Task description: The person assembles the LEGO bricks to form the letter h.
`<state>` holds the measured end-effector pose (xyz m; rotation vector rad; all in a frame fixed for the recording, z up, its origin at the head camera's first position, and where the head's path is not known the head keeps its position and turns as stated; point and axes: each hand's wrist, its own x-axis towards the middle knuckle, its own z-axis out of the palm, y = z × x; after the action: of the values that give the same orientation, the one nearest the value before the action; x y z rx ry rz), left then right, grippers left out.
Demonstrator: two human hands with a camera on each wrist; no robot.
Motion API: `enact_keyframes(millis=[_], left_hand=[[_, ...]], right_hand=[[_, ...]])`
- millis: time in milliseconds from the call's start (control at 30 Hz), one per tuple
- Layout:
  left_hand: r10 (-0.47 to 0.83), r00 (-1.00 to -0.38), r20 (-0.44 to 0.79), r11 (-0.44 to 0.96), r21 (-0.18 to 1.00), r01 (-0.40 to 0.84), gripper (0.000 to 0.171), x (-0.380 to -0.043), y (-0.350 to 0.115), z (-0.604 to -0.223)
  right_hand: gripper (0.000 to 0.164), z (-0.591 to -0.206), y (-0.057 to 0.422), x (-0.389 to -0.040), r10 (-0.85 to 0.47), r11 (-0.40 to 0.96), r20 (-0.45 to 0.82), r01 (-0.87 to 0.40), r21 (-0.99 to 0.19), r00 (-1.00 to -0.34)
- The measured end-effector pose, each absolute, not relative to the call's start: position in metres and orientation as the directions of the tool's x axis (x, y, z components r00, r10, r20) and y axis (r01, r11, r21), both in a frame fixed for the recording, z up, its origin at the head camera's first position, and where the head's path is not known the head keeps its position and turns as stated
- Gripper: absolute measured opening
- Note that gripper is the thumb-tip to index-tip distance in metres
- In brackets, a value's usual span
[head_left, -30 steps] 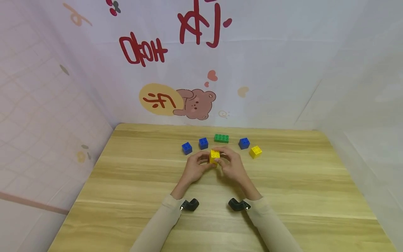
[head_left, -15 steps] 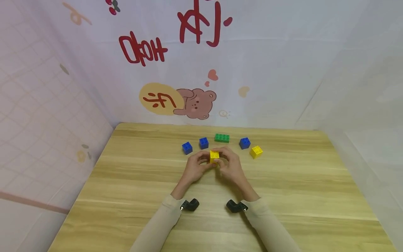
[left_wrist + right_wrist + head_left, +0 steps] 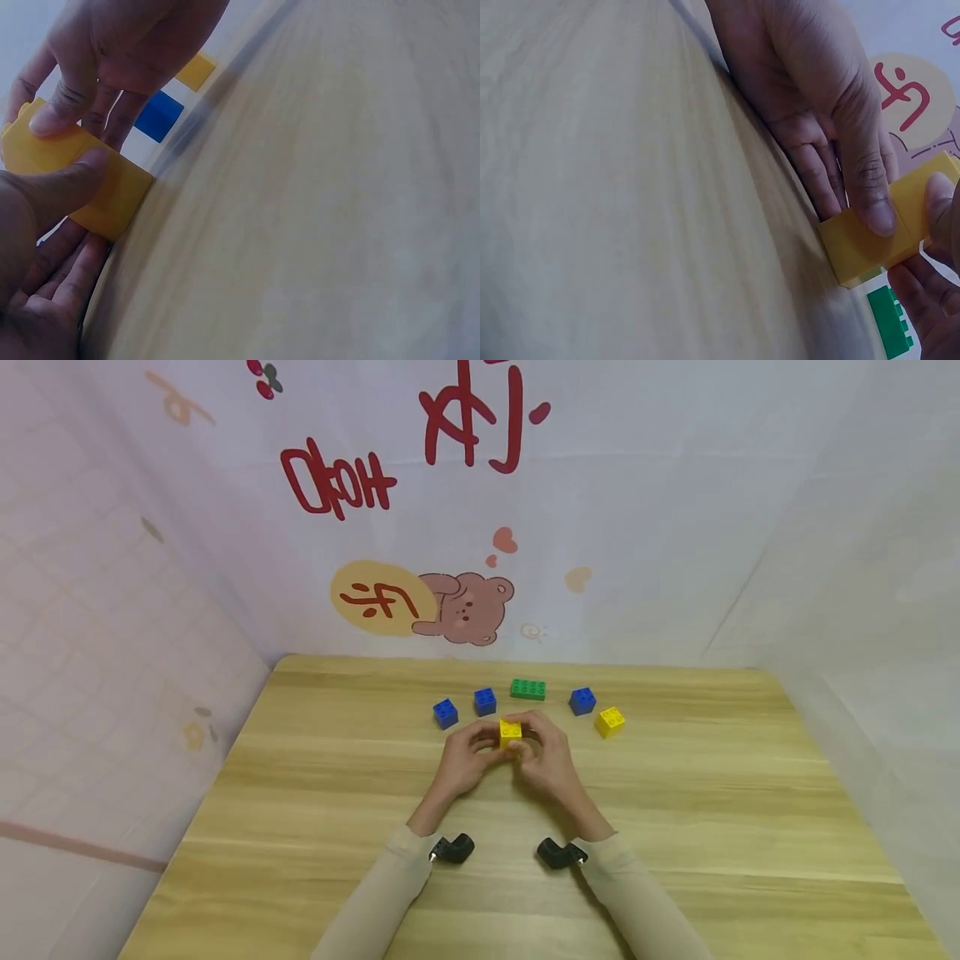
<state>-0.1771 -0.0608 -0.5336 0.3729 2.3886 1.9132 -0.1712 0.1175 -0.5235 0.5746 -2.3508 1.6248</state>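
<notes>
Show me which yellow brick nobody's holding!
The yellow brick on the tabletop beside the rightmost blue brick; the left hand and right hand grip the yellow stack.

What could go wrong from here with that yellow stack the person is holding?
Two things, perhaps. The left hand and right hand both grip the yellow stack; if they push unevenly, it might tilt or come apart, since a seam seems to show in the right wrist view. Also, a blue brick sits just beyond the left hand's fingers, so a careless reach could nudge it.
</notes>
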Motion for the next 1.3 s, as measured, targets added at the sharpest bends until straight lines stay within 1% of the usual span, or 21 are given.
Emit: enact_keyframes(millis=[167,267,500,700,900,1067,1167,1300], left_hand=[[0.191,-0.977,0.094,0.195,0.972,0.131,0.036,-0.177,-0.061,-0.535],[0.184,-0.978,0.103,0.182,0.974,0.137,0.038,-0.177,-0.061,-0.536],[0.175,-0.982,0.077,0.173,0.979,0.108,0.042,-0.172,-0.061,-0.537],[0.185,-0.978,0.097,0.141,0.982,0.124,0.046,-0.175,-0.056,-0.536],[0.169,-0.981,0.098,0.13,0.984,0.121,0.047,-0.178,-0.055,-0.535],[0.166,-0.982,0.088,0.134,0.985,0.11,0.05,-0.178,-0.06,-0.535],[0.175,-0.981,0.078,0.13,0.986,0.102,0.051,-0.175,-0.061,-0.533],[0.182,-0.982,0.058,0.124,0.989,0.082,0.052,-0.172,-0.06,-0.528]], right_hand=[[0.042,-0.527,0.116,-0.173,-0.196,0.322,0.398,-0.442,-0.837,-0.896],[0.041,-0.527,0.116,-0.175,-0.194,0.337,0.377,-0.423,-0.841,-0.906],[0.043,-0.532,0.122,-0.177,-0.216,0.329,0.314,-0.371,-0.868,-0.925],[0.045,-0.534,0.127,-0.178,-0.225,0.316,0.338,-0.397,-0.862,-0.914],[0.053,-0.532,0.126,-0.179,-0.239,0.292,0.365,-0.425,-0.857,-0.9],[0.057,-0.53,0.121,-0.178,-0.241,0.28,0.359,-0.418,-0.864,-0.902],[0.061,-0.53,0.124,-0.177,-0.25,0.31,0.335,-0.403,-0.861,-0.908],[0.067,-0.529,0.131,-0.176,-0.25,0.395,0.267,-0.35,-0.85,-0.931]])
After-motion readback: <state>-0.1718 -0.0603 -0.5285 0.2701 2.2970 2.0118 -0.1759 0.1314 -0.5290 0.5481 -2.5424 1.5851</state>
